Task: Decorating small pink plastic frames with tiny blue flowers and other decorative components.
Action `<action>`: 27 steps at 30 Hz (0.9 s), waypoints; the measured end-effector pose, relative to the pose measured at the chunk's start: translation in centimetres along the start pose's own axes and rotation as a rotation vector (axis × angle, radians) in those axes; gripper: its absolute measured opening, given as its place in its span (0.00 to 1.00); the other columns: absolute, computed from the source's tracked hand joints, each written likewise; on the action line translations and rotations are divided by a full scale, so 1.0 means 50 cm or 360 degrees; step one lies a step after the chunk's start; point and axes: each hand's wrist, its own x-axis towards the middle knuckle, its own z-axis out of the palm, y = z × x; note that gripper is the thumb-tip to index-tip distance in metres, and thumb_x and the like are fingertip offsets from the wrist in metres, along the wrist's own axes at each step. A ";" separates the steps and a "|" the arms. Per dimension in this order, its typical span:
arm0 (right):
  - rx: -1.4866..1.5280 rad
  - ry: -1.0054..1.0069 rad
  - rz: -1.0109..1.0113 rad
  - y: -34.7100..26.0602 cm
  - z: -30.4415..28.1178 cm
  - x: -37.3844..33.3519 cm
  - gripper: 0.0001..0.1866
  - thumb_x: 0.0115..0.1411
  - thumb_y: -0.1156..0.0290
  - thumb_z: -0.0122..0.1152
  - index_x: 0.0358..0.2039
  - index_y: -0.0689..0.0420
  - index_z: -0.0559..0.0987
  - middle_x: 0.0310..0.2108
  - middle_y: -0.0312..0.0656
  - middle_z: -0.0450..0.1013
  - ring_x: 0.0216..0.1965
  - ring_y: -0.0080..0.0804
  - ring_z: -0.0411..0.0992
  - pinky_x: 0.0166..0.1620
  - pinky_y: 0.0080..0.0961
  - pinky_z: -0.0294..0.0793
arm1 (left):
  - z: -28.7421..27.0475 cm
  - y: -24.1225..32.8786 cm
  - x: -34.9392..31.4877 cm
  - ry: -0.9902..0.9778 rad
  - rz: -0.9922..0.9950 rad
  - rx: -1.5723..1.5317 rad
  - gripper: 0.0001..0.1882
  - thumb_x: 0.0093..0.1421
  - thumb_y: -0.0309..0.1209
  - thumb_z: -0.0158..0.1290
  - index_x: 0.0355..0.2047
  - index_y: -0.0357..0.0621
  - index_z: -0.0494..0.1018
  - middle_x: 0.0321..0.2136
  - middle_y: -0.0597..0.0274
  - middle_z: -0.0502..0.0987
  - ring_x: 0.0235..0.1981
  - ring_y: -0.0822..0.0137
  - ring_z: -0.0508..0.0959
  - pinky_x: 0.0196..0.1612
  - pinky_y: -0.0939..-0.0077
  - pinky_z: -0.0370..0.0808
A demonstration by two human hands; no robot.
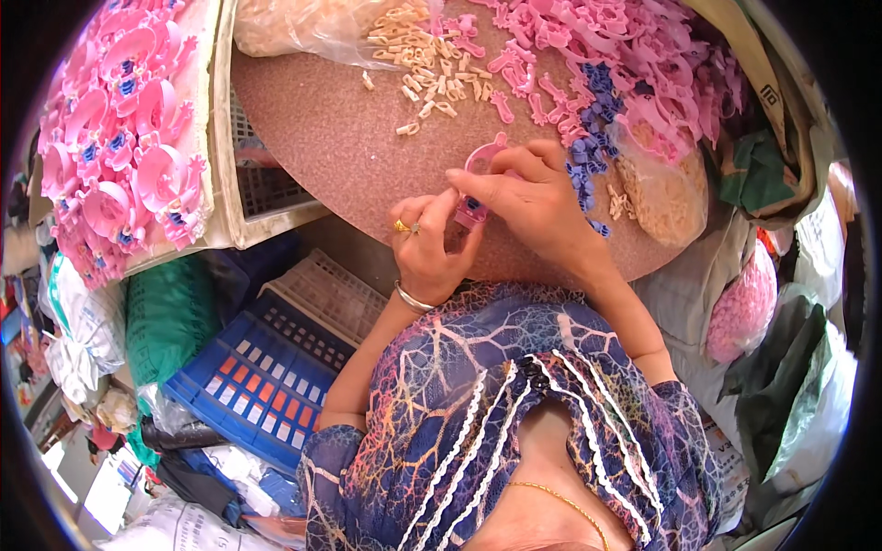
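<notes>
Over the near part of the round table (322, 138), both hands meet on one pink plastic part (471, 215) with a curved loop and a small dark blue piece set in its lower end. My left hand (430, 246), with a ring and a bracelet, pinches the lower end. My right hand (544, 204) grips it from the other side, thumb and fingers closed near the blue piece; its fingers hide some of the loop. Right of my right hand lies a heap of small blue plastic pieces (588, 170). Small cream clips (441, 87) are scattered beyond the hands.
Pink plastic parts (634, 55) pile up at the far right, beside a bag of cream pieces (666, 197). Another clear bag (312, 32) lies at the back. At left, a crate (225, 184) bears pink assemblies (110, 138); a blue basket (248, 376) stands below.
</notes>
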 end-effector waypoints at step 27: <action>-0.0404 0.0013 0.1446 0.074 -0.084 -0.192 0.06 0.56 0.74 0.60 0.34 0.59 0.80 0.32 0.49 0.76 0.35 0.49 0.75 0.39 0.43 0.71 | -0.006 0.006 0.015 -0.0328 0.0051 0.0075 0.37 0.45 0.31 0.71 0.55 0.36 0.68 0.36 0.62 0.83 0.40 0.60 0.76 0.51 0.61 0.66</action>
